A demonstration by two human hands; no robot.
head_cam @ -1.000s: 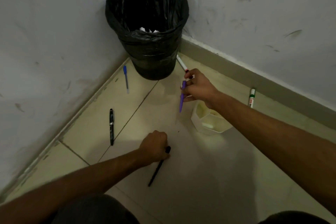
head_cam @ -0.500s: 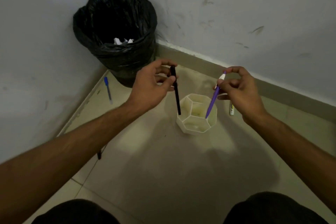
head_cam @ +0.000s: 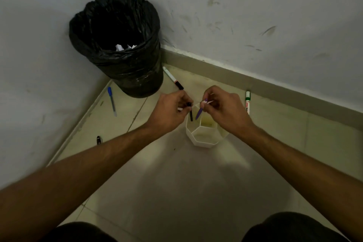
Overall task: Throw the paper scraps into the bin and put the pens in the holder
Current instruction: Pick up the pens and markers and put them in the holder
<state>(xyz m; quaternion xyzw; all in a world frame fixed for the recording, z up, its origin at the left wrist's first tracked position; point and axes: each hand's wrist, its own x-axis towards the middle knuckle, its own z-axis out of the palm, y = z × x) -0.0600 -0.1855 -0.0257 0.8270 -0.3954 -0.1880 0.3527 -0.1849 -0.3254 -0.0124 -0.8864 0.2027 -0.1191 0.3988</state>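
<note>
Holder [head_cam: 204, 141] white, honeycomb-celled; slim black pen [head_cam: 191, 115], purple pen [head_cam: 199, 114] pinched over it.

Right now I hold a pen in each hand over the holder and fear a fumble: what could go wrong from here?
The black pen in the left hand and the purple pen in the right hand meet over the far edge of the holder; they may clash or miss. The holder stands free, so a sideways push could tip it. A dark pen half hidden by the left forearm might be overlooked.
</note>
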